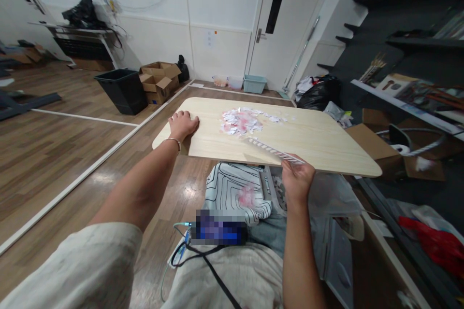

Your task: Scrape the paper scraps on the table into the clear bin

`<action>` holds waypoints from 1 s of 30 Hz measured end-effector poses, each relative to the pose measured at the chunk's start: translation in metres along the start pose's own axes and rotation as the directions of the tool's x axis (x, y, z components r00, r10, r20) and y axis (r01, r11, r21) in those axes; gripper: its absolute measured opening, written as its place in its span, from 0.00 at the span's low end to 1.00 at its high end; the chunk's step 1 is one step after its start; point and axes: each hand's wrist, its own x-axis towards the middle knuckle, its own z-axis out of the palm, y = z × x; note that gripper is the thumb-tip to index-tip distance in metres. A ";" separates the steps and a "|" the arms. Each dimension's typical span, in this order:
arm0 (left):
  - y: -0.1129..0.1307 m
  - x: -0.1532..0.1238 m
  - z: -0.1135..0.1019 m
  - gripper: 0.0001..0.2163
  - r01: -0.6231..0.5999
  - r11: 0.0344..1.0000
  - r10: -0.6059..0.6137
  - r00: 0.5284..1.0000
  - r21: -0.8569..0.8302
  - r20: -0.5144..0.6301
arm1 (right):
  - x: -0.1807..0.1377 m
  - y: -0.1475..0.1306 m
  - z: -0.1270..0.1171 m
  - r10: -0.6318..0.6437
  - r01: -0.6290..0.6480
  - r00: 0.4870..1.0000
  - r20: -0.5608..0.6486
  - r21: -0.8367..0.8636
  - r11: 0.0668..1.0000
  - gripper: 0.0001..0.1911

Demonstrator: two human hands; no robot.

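Observation:
A pale wooden board with rounded corners lies in front of me like a small tabletop. A heap of torn white paper scraps, partly stained pink, sits near its middle, with a few bits strewn to the right. On the board's left part rests my left hand, palm down, thumb apart, holding nothing. My right hand is at the near edge, closed around one end of a long, thin striped strip. The strip lies low across the board, its far end just short of the scraps.
Below the board are a patterned cloth with a pink stain and a clear plastic bin. A black trash bin and cardboard boxes stand back left. Dark shelves and an open carton flank the right.

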 end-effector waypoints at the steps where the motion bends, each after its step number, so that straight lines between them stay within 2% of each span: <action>1: 0.000 0.000 0.000 0.32 -0.002 1.000 0.002 1.000 -0.003 0.000 | 0.001 0.001 -0.003 -0.012 0.011 0.999 -0.040 -0.011 1.000 0.10; 4: 0.000 -0.001 0.000 0.31 0.001 1.000 -0.002 1.000 -0.006 -0.004 | 0.005 0.004 -0.011 -0.052 0.044 0.989 -0.141 -0.059 0.997 0.10; 7: 0.001 -0.002 0.000 0.31 0.003 1.000 -0.003 1.000 -0.004 -0.004 | 0.006 0.006 -0.016 -0.084 0.062 0.979 -0.186 -0.122 0.991 0.10; 14: 0.002 -0.003 -0.001 0.31 0.001 1.000 -0.001 1.000 0.000 -0.002 | 0.001 0.003 -0.010 -0.068 0.051 0.993 -0.092 -0.172 0.984 0.10; 23: 0.002 -0.002 -0.002 0.32 0.004 1.000 -0.004 1.000 0.011 0.003 | 0.003 -0.002 -0.009 -0.014 0.006 0.999 -0.051 -0.151 0.989 0.08; 30: 0.002 -0.003 -0.003 0.33 0.003 1.000 -0.003 1.000 -0.001 0.010 | 0.003 -0.002 -0.010 -0.053 0.052 0.999 -0.002 -0.165 0.985 0.09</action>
